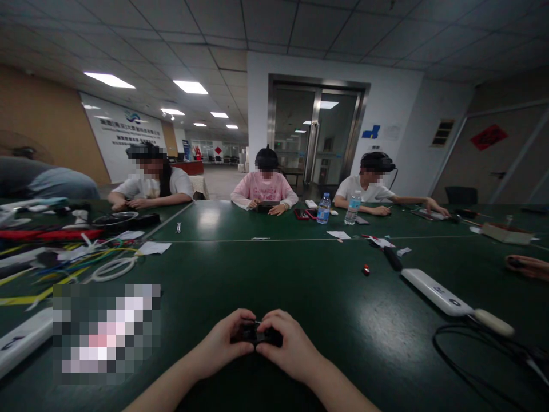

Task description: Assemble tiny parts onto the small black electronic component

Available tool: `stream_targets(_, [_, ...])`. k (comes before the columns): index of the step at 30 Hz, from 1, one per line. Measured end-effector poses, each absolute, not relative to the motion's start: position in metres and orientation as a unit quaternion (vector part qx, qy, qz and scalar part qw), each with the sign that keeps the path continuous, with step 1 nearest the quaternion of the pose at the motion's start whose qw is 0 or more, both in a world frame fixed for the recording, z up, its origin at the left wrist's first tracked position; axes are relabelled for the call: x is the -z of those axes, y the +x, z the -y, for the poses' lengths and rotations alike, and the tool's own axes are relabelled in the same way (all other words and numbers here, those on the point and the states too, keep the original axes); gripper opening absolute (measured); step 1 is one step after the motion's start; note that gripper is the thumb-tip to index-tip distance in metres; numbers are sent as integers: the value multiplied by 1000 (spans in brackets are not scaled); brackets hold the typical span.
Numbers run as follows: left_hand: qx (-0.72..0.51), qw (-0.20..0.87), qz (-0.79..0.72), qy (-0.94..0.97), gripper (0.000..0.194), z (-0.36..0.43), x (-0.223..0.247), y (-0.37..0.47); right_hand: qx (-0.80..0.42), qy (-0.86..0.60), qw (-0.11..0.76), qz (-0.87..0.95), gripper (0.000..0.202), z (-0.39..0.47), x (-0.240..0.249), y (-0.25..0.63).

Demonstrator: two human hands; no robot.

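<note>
Both of my hands meet at the near middle of the green table (300, 269), gripping one small dark object (256, 327) between them. My left hand (225, 343) curls round its left side, thumb along the near edge and fingers over the far edge. From the right, my right hand (289, 343) grips it the same way. The object is black and glossy in places; my fingers cover much of it, so I cannot make out its kind.
A white power strip (437, 292) with black cables lies at right, near a small red-and-black item (365, 269). Loose cables (114, 268) and another white strip (26, 340) crowd the left. Two water bottles (323, 209) stand farther back. Several people sit opposite; another person's hand (527, 267) shows at right.
</note>
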State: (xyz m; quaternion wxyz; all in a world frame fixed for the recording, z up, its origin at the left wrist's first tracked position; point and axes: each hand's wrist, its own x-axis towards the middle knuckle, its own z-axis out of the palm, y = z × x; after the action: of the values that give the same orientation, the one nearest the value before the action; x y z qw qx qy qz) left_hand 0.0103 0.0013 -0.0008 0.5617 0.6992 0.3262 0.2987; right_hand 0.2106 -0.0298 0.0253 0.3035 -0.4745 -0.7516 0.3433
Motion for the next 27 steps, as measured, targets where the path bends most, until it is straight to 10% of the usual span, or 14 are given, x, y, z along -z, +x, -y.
stream_targets(27, [-317, 549, -346, 692, 41, 1, -5, 9, -357, -478, 445, 668, 19, 20, -30, 229])
